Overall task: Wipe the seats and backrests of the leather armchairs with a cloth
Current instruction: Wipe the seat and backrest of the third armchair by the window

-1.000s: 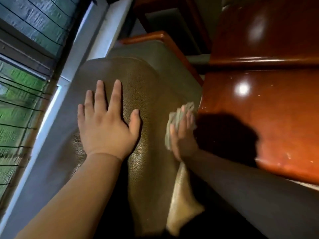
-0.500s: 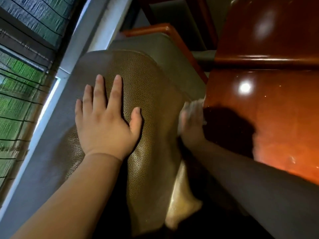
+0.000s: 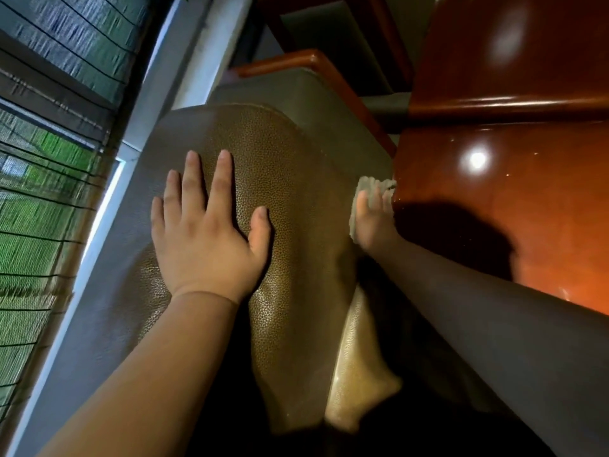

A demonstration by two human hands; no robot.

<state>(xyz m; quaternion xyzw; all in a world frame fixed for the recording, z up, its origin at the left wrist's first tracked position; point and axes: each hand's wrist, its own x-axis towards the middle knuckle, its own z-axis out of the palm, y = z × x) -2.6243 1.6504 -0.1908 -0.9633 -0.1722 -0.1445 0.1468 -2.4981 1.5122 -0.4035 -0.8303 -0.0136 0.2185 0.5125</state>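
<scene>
I look down over the top of a brown pebbled leather armchair backrest (image 3: 296, 206). My left hand (image 3: 211, 239) lies flat on the backrest top, fingers spread, holding nothing. My right hand (image 3: 374, 222) presses a crumpled grey cloth (image 3: 370, 189) against the front face of the backrest, low down beside the table edge. Below lies the olive seat cushion (image 3: 313, 103), with a reddish wooden armrest (image 3: 333, 77) along its right side.
A glossy red-brown wooden table (image 3: 514, 192) runs close along the chair's right side, almost touching my right hand. A window with dark bars and mesh (image 3: 49, 192) and its white frame (image 3: 108, 206) lie on the left. Another chair's wooden frame (image 3: 333, 31) stands beyond.
My right hand has slid the cloth down the backrest's front face, away from me and toward the seat. My left hand has stayed flat on the backrest top.
</scene>
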